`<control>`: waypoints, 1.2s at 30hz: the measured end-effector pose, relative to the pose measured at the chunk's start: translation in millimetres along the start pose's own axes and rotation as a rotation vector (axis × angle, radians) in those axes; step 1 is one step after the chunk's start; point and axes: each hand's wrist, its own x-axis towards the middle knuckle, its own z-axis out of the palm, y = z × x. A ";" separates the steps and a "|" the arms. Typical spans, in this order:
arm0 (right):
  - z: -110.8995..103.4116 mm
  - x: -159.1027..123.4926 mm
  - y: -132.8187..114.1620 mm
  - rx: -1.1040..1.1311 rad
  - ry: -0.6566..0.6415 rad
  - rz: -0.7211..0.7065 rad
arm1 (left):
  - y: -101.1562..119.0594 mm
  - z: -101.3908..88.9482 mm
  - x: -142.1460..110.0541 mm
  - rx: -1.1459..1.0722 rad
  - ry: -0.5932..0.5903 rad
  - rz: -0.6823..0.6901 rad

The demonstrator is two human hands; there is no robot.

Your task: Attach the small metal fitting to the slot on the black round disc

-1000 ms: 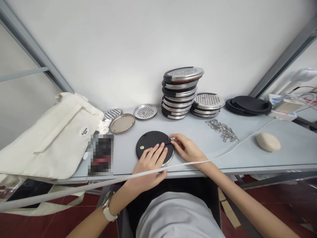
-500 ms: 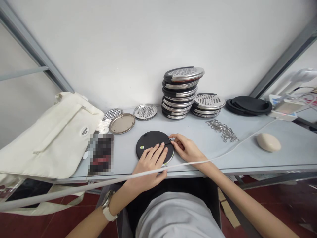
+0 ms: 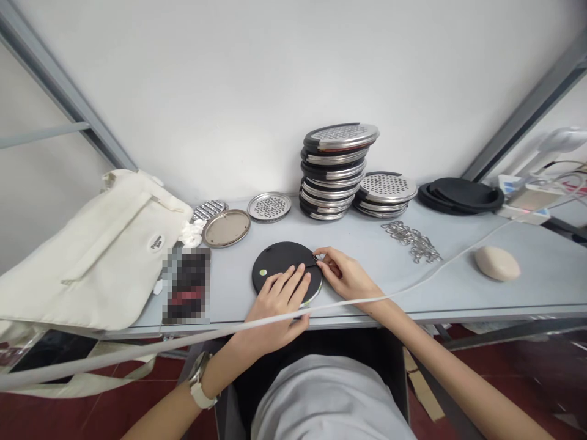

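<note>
Near the front edge of the pale grey table [image 3: 229,275], a round black disc [image 3: 283,256] lies flat, with 2 hands touching it. Being round, it shows no long axis; what gives it direction is a thin dark line on its face, running toward the right rim. At that rim, right of the disc's middle and slightly toward the far side, is a small metal clip [image 3: 316,258], partly hidden by fingertips. The right hand [image 3: 346,273] is the nearer of the 2 to it: coming from the right, its thumb and index finger are pinched on the clip, though how firmly I cannot tell. The left hand [image 3: 279,304] lies palm down over the disc's near part, fingers stretched and slightly spread. A heap of metal loops [image 3: 410,241] lies well apart, farther right
</note>
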 end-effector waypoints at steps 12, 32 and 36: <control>1.1 0.1 4.8 0.028 0.048 0.009 | -0.5 1.1 -0.4 -0.001 -0.017 -0.002; 2.6 2.3 6.0 0.067 0.088 -0.072 | -0.8 0.3 -0.4 0.003 0.004 0.005; 2.3 2.4 8.1 0.068 0.094 -0.079 | -0.3 0.4 -0.1 0.002 0.013 -0.001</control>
